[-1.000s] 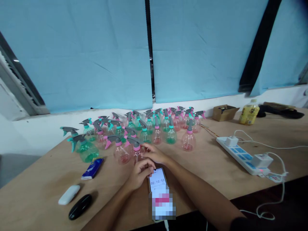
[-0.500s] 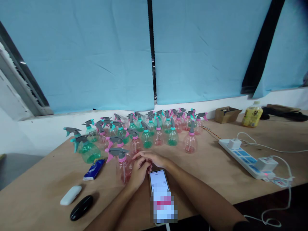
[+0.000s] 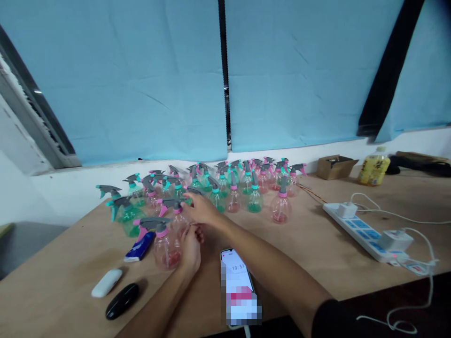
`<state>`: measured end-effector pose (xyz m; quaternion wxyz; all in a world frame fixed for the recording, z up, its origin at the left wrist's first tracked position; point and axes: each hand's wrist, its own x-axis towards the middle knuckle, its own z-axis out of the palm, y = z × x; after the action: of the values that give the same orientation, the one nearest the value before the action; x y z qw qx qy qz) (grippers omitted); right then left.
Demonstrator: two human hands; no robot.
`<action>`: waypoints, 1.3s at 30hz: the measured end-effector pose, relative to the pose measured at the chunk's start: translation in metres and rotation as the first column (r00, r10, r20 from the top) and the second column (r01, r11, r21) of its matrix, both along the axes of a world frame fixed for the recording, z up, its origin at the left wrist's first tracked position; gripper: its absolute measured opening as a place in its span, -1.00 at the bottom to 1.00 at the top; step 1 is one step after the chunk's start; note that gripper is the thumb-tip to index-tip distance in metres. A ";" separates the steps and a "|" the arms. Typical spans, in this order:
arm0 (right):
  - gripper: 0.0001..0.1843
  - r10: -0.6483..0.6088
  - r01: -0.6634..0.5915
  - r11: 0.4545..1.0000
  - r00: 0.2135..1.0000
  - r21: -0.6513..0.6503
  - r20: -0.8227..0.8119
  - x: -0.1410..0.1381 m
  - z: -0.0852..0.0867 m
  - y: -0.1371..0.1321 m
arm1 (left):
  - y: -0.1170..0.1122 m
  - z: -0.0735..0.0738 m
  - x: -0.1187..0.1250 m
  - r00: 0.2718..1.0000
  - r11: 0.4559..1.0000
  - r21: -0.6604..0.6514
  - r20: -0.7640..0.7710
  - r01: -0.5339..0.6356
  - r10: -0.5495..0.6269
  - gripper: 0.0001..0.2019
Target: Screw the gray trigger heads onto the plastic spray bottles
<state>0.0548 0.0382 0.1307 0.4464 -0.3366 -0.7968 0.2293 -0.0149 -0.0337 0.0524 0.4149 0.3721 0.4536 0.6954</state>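
My right hand (image 3: 201,207) reaches across to the left, fingers bent round the neck of a pink-collared spray bottle (image 3: 194,190); most of that bottle is hidden behind the hand. Lower down, my left hand (image 3: 192,245) has its fingers curled together, and what they may hold is hidden. Just left of it stands a clear pink spray bottle (image 3: 167,251) with a grey head and pink trigger, upright, some reddish colour at its base. Another pink spray bottle (image 3: 179,220) is right behind, between both hands.
Several green and pink spray bottles (image 3: 254,199) crowd toward the wall. A lit phone (image 3: 237,267) lies in front. At left are a blue packet (image 3: 140,246), a white case (image 3: 107,282) and a black case (image 3: 122,301). A power strip (image 3: 355,230), carton (image 3: 336,167) and yellow drink bottle (image 3: 373,168) sit right.
My hands, close together before, have separated: the right moved up and left onto a farther bottle, the left moved slightly left. The front pink bottle has shifted left.
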 end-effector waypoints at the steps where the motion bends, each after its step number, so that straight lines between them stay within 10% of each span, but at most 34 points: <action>1: -0.65 -0.009 0.009 1.000 1.000 0.004 0.015 -0.005 0.000 0.001 | 0.000 0.000 -0.001 1.000 1.000 -0.007 0.015 -0.015 0.015 -0.89; 5: -0.76 -0.002 0.002 1.000 1.000 -0.010 0.022 -0.010 -0.003 0.002 | -0.001 0.002 -0.001 0.999 0.998 -0.061 -0.045 0.015 -0.018 -0.86; 12: -0.78 0.191 -0.190 0.982 0.981 0.016 -0.039 0.025 -0.003 -0.009 | -0.018 0.011 0.004 0.731 0.808 -0.095 -0.375 0.581 -0.570 -0.81; 21: -0.81 0.091 -0.084 0.995 0.988 0.061 -0.121 0.080 -0.019 -0.008 | -0.023 0.009 -0.004 0.600 0.688 -0.112 -0.404 0.717 -0.691 -0.63; 31: -0.89 -0.010 0.062 0.994 0.884 0.095 -0.468 0.122 -0.032 0.008 | -0.009 0.002 0.004 0.751 0.877 -0.127 -0.469 0.463 -0.465 -0.63; 39: -0.63 0.096 -0.313 0.925 0.743 -0.217 -0.663 0.112 -0.041 0.008 | -0.003 -0.001 0.003 0.861 0.938 -0.128 -0.372 0.322 -0.346 -0.61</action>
<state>0.1673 0.0461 0.0900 0.6035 -0.2139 -0.5816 0.5018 -0.0123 -0.0365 0.0514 0.4420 0.5625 0.4766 0.5110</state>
